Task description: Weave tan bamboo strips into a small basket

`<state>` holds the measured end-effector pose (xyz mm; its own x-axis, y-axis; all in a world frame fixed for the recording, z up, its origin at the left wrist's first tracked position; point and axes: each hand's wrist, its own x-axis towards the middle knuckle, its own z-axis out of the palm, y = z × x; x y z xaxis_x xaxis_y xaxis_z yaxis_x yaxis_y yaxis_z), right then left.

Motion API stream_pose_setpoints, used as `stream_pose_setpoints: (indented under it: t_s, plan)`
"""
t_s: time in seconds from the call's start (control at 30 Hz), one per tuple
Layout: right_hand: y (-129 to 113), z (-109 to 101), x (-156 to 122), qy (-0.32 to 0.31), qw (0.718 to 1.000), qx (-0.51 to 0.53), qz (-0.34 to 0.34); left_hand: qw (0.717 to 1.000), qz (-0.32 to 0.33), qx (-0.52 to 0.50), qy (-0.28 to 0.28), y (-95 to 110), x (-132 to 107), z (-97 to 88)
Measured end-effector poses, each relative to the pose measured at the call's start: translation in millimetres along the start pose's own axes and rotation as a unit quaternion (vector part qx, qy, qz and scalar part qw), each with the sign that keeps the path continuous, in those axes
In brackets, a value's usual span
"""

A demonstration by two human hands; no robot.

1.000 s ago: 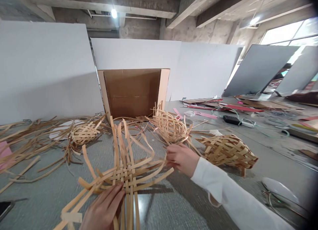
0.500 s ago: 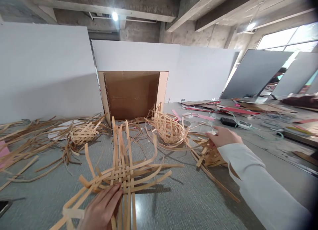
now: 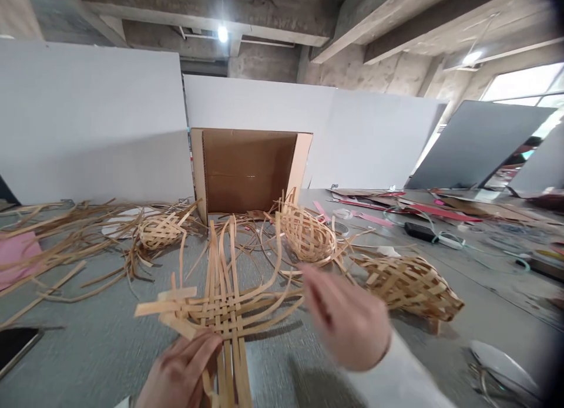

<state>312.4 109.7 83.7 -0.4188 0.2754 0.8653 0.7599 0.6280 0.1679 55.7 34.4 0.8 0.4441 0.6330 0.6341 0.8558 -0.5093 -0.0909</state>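
Looking down through the head camera, I have my left hand (image 3: pixel 178 373) at the bottom centre of the frame, its fingers (image 3: pixel 194 352) curled over the lower part of a flat woven bamboo mat (image 3: pixel 220 308) and gripping it. The mat's long strips fan out across the grey worktop (image 3: pixel 94 302). My right hand (image 3: pixel 346 317), blurred, hangs open and empty just right of the mat. Three woven bamboo baskets lie beyond: a small one (image 3: pixel 161 232) at left, a rounded one (image 3: pixel 307 235) at centre, and a larger one (image 3: pixel 409 287) just past my right hand. Loose bamboo strips (image 3: pixel 66 249) spread across the left side, over a pink sheet (image 3: pixel 13 258). An open cardboard box (image 3: pixel 247 173) stands upper centre against white partitions (image 3: pixel 101 120). Red card strips (image 3: pixel 409 211) and a black adapter (image 3: pixel 418 232) lie at right.
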Motion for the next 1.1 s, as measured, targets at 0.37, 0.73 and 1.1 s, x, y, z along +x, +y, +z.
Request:
stream_pose_setpoints:
  t_s: [0.37,0.73,1.1]
  plan:
    - [-63.0,90.4,-73.8,-0.095,0.960,0.255,-0.068,0.997,-0.048,-0.049,0.019,9.7,14.1,-10.9]
    - [-62.6,97.1,-84.4,-0.116,0.946,0.302,-0.022,0.999,0.013,-0.019,0.039,4.3,16.8,-9.9]
    - [-65.1,95.8,-82.7,-0.103,0.950,0.292,-0.022,0.998,-0.030,-0.035,0.038,12.0,16.0,-10.6]
